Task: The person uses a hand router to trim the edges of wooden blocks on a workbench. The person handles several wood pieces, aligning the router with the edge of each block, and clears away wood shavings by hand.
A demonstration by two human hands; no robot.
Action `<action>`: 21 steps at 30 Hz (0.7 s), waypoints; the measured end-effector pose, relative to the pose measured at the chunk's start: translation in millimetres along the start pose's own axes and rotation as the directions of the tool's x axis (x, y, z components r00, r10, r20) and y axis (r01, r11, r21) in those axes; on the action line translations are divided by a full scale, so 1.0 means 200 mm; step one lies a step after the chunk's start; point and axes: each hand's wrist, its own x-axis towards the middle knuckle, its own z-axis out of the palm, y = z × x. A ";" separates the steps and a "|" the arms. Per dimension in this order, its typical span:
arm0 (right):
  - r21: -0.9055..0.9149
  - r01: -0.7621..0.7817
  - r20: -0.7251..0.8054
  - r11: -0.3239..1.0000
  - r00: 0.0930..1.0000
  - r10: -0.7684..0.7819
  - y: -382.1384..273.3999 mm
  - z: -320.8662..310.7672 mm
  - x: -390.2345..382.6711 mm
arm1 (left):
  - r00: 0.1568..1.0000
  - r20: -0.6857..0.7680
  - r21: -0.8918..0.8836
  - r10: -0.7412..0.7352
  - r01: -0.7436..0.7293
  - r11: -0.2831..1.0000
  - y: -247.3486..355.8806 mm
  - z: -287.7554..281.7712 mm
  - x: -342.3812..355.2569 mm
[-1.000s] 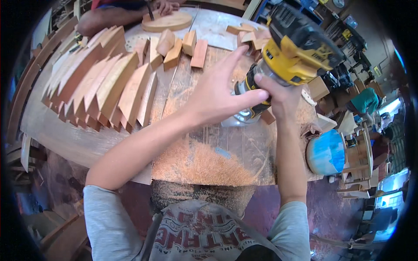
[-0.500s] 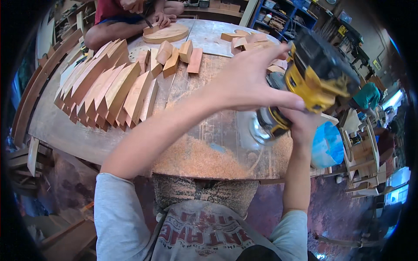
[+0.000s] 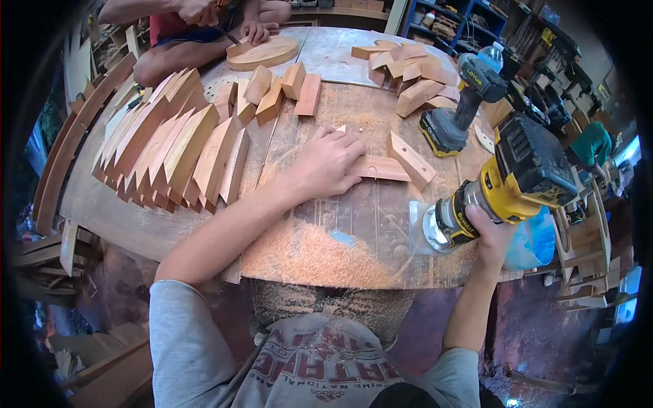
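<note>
My right hand (image 3: 494,234) grips a yellow-and-black cordless trim router (image 3: 500,194) at the right of the table. Tilted, the router has its battery up to the right and its clear base toward the tabletop; whether the base touches is unclear. My left hand (image 3: 330,164) is closed over one end of a wooden piece (image 3: 382,168) lying on the table. At that piece's other end, a slanted wooden block (image 3: 411,160) with small dark holes meets it at an angle. My fingers hide the piece's left end.
Orange sawdust (image 3: 306,248) covers the near tabletop. Angled wooden blocks (image 3: 170,139) stand in rows at left; more blocks (image 3: 408,71) lie at the far right. A cordless drill (image 3: 469,102) stands nearby. Across the table, a person's hand (image 3: 255,30) rests by a round board (image 3: 265,53).
My left hand has left the router and come down leftward onto the wooden piece. The router, in my right hand, has moved lower and rightward, uncovering the drill and the slanted block.
</note>
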 end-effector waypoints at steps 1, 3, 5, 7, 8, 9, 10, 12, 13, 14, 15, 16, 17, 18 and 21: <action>-0.004 0.018 -0.003 1.000 1.000 -0.018 -0.01 0.00 -0.01 | 1.000 0.000 0.002 -0.017 0.017 1.000 0.01 0.00 0.00; -0.013 0.061 -0.054 0.998 0.997 -0.062 0.01 0.00 -0.04 | 1.000 0.009 -0.002 -0.026 0.026 1.000 0.03 0.00 0.01; -0.034 0.028 -0.041 0.999 0.999 -0.030 0.05 -0.04 -0.06 | 0.999 0.017 -0.010 -0.032 0.033 0.999 0.04 -0.01 0.02; -0.059 -0.005 -0.028 0.998 1.000 0.004 0.07 -0.04 -0.10 | 0.988 0.107 0.033 -0.112 0.109 0.994 0.03 -0.01 0.03; -0.047 0.099 -0.080 0.994 0.992 -0.102 0.08 -0.03 -0.11 | 0.988 0.110 0.028 -0.104 0.102 0.994 0.03 0.00 0.04; -0.042 0.202 -0.131 0.979 0.970 -0.206 0.08 -0.02 -0.12 | 0.983 0.131 0.018 -0.126 0.125 0.992 0.03 0.01 0.05; -0.047 0.199 -0.137 0.979 0.969 -0.204 0.07 -0.01 -0.14 | 0.977 0.153 0.009 -0.148 0.149 0.989 0.04 0.02 0.06; -0.065 0.405 -0.358 0.912 0.843 -0.400 0.05 0.01 -0.20 | 0.979 0.150 0.015 -0.137 0.136 0.991 0.05 0.03 0.07; -0.067 0.488 -0.491 0.870 0.743 -0.455 0.05 0.04 -0.27 | 0.982 0.146 0.021 -0.123 0.122 0.992 0.06 0.04 0.08; -0.062 0.483 -0.489 0.873 0.748 -0.448 0.04 0.07 -0.32 | 0.980 0.150 0.022 -0.130 0.128 0.991 0.05 0.05 0.09; -0.219 0.503 -0.211 0.836 0.813 -0.544 0.01 0.11 -0.38 | 0.977 0.195 0.045 -0.091 0.084 0.995 0.05 0.05 0.09; -0.348 0.550 0.091 0.759 0.826 -0.557 -0.03 0.15 -0.42 | 0.969 0.240 0.067 -0.053 0.038 0.997 0.05 0.06 0.09; -0.349 0.468 0.270 0.812 0.880 -0.391 -0.08 0.26 -0.43 | 0.965 0.256 0.068 -0.064 0.048 0.996 0.08 0.05 0.08; -0.366 0.385 0.438 0.847 0.874 -0.208 -0.13 0.37 -0.41 | 0.932 0.335 0.066 -0.137 0.122 0.990 0.11 0.01 0.10; -0.420 0.398 0.558 0.815 0.822 -0.114 -0.05 0.48 -0.42 | 0.915 0.320 -0.132 -0.247 0.302 0.944 0.13 -0.03 0.10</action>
